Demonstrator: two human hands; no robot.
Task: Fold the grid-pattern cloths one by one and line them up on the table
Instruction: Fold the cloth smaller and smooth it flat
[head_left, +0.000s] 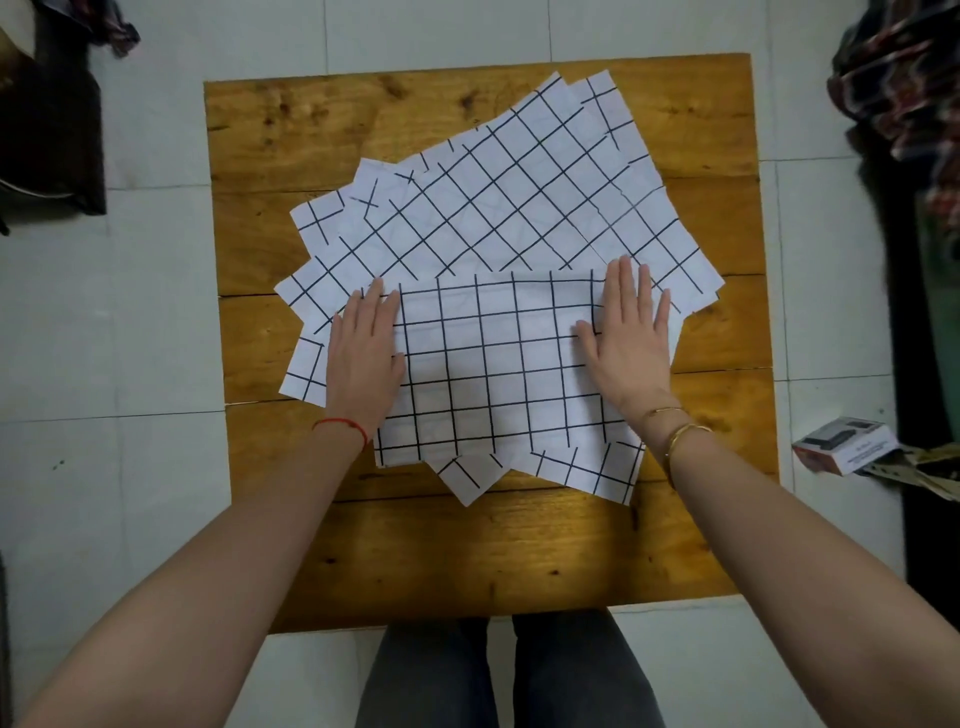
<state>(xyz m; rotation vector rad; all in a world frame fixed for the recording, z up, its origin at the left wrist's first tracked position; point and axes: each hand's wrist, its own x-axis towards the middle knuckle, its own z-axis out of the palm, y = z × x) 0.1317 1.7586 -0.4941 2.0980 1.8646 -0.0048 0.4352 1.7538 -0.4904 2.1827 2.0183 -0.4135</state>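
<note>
On the desk (519, 545), your left hand (363, 353) and right hand (631, 338) press the folded cloth (493, 369) at 6 o'clock of the cloth pile (519, 197), fingers (628, 280) flat and outstretched, gripping nothing.

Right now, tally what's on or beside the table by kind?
Folded grid cloth, under both flat hands: 1
Unfolded grid cloths piled beneath: count unclear, several
Wooden table: 1
Small box on floor: 1
Total: 3 plus the pile
</note>
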